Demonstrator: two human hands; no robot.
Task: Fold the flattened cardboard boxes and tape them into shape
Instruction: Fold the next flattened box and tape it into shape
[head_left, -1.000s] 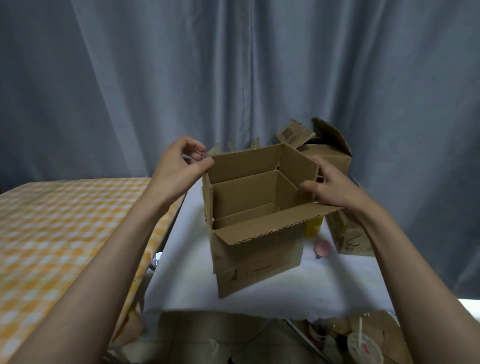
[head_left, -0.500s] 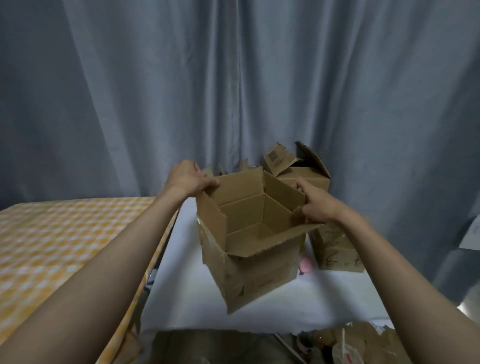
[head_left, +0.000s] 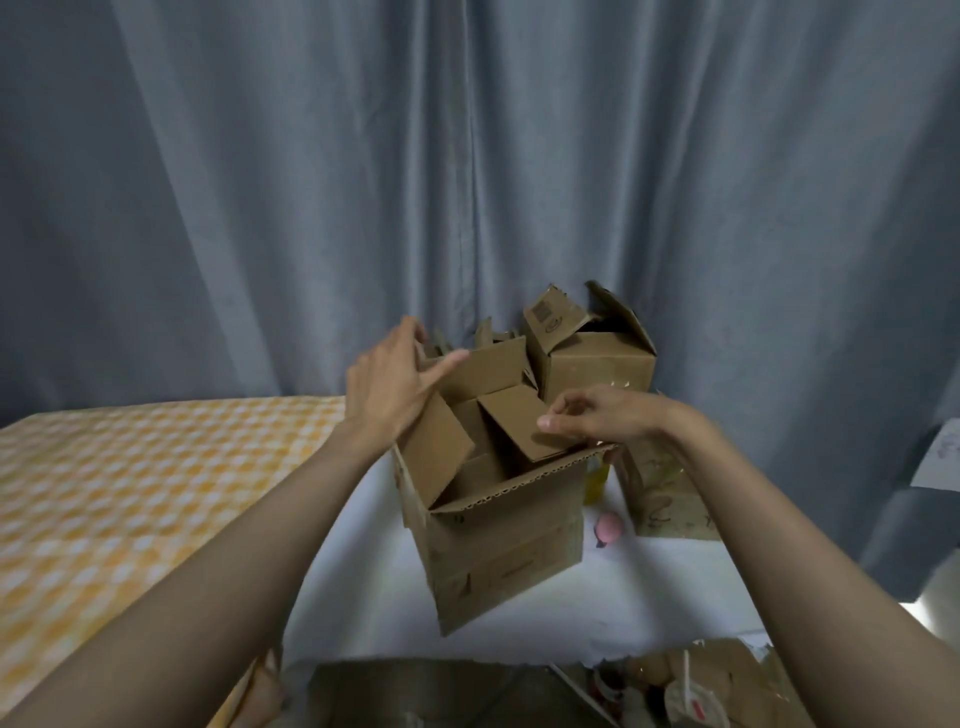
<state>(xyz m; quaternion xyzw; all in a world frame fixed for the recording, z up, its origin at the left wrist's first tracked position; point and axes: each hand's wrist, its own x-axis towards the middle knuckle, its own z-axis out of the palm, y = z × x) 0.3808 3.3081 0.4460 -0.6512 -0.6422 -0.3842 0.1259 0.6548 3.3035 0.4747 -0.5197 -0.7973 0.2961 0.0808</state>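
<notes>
An open-topped cardboard box (head_left: 498, 545) stands tilted on the white tabletop (head_left: 358, 582), with its top flaps partly folded in. My left hand (head_left: 389, 384) is at the box's far left corner. Its palm leans on the left flap, its thumb lies across the inside of the back flap, and its fingers reach behind that flap. My right hand (head_left: 597, 415) is at the right side. Its curled fingers press the right flap down into the box, and the thumb sits at the box's right edge below. The front flap sticks out towards me.
A second open box (head_left: 597, 364) stands behind, against the grey curtain (head_left: 467, 182). A third box (head_left: 670, 499) is at the right. A pink round thing (head_left: 608, 527) and a yellow object (head_left: 597, 478) lie between them. A yellow checked table (head_left: 130, 493) is at the left, clutter (head_left: 701, 691) below.
The left and right flaps have swung inward under my hands. The view has tipped upward, so the box sits lower in the frame.
</notes>
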